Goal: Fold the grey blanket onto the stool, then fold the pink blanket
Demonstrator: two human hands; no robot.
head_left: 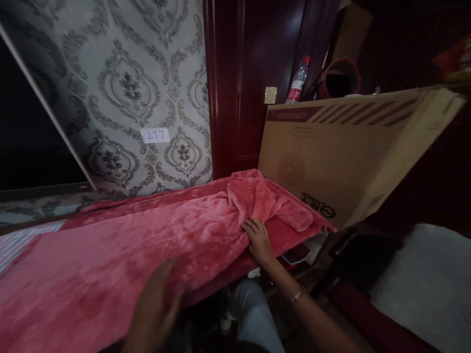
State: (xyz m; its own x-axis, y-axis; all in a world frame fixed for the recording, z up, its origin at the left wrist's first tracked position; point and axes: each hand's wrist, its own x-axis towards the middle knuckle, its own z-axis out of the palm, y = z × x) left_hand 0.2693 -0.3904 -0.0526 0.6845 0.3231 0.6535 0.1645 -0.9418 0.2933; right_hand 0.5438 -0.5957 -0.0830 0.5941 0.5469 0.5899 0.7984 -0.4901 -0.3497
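Observation:
A long pink plush garment, like a robe with a collar and sleeve, is spread over a darker pink cloth on a table-like surface. Its collar end is bunched into folds at the right. My right hand rests on those folds, its fingers slightly bent and lying on the fabric, with the thumb mostly hidden. Lower in the view, my left hand is blurred, at the near edge of the garment, thumb apart from the fingers. Whether it touches the fabric I cannot tell.
A large cardboard box leans behind the right end, with a plastic bottle by its top edge. A dark screen stands at the left. A phone-like object lies under the cloth's right edge. White fluffy fabric is at lower right.

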